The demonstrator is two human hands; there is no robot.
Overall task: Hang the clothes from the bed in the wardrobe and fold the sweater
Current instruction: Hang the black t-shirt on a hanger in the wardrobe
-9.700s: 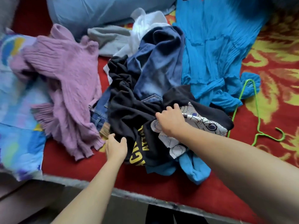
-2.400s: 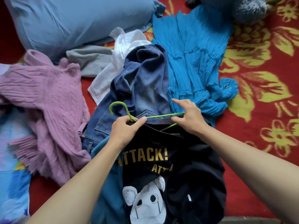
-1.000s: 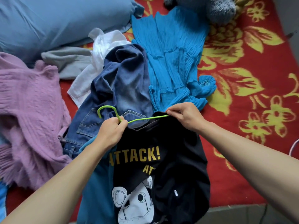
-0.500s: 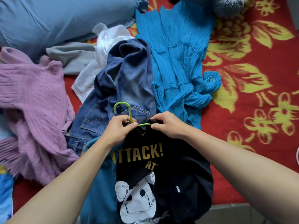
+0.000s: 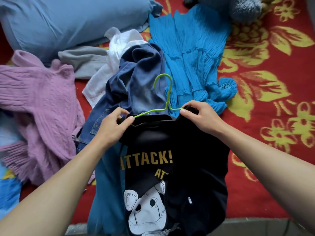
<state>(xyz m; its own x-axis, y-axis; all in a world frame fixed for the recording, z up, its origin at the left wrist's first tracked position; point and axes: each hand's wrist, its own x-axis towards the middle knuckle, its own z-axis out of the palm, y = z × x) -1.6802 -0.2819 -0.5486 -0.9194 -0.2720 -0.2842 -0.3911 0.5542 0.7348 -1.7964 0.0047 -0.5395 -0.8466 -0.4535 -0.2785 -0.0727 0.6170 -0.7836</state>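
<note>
Since half a second ago the green hanger (image 5: 168,105) has swung round: its hook, which leaned left beside the left hand, now stands upright and points away from the person, and the two hands, which were close together, have drawn apart to the ends of the wire's visible arms.

The left hand (image 5: 110,128) pinches the black T-shirt (image 5: 196,159) at its neck edge between thumb and forefinger, right where the hanger's left arm goes under the cloth. The right hand (image 5: 201,116) pinches the other side of the neckband with curled fingers at the tip of the right arm. The wire's lower part is hidden inside the shirt. The shirt is rumpled, with "ATTACK!" in yellow letters and a white robot-like figure below; it lies at the near side of the bed, partly on a teal garment (image 5: 109,184) and on the foot of the jeans (image 5: 141,79).

The purple sweater (image 5: 42,103) is heaped well to the left, unfolded. A blue dress (image 5: 190,48) lies just right of the jeans, with a white garment (image 5: 115,48) and a grey one (image 5: 83,60) behind, against the pillow (image 5: 68,19). To the right the red flowered bedspread (image 5: 272,82) is bare up to the frame's side. The bed's grey edge (image 5: 255,227) runs along the bottom, just below the shirt's hem.
</note>
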